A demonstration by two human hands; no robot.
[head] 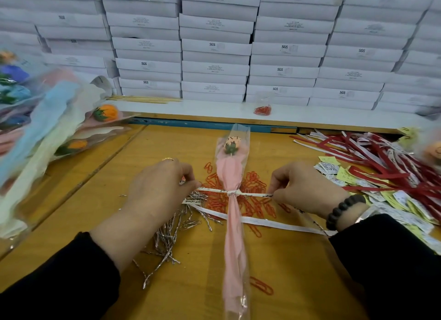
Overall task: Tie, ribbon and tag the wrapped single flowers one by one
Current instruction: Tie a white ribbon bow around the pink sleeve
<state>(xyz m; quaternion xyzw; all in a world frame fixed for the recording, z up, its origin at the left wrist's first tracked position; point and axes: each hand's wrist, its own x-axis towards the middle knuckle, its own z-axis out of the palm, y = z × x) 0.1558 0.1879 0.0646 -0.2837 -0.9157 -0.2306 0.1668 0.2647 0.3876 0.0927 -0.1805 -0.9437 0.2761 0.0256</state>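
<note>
Both hands pinch one white ribbon (216, 190), left hand (157, 188) on its left end, right hand (301, 188) on its right end, pulled taut across the neck of a pink-wrapped flower (232, 176). Flower lies mid-bench (152, 147), head far, stem near, over scattered orange paper clips (256, 183). Silver twist ties (167, 236) near left. Red and white ribbons (372, 157) and tags (338, 174) right. Wrapped flowers (47, 128) heaped far left. White boxes (214, 45) stacked behind.

Pink paper wrap (235, 243) w/ clear film; white ribbon (257, 195) w/ black script print. Orange-red paper clips (255, 183), silver twist ties (167, 241), red ribbons (381, 162), yellow tags (343, 175), wood-yellow table (148, 147), white boxes (214, 47).
</note>
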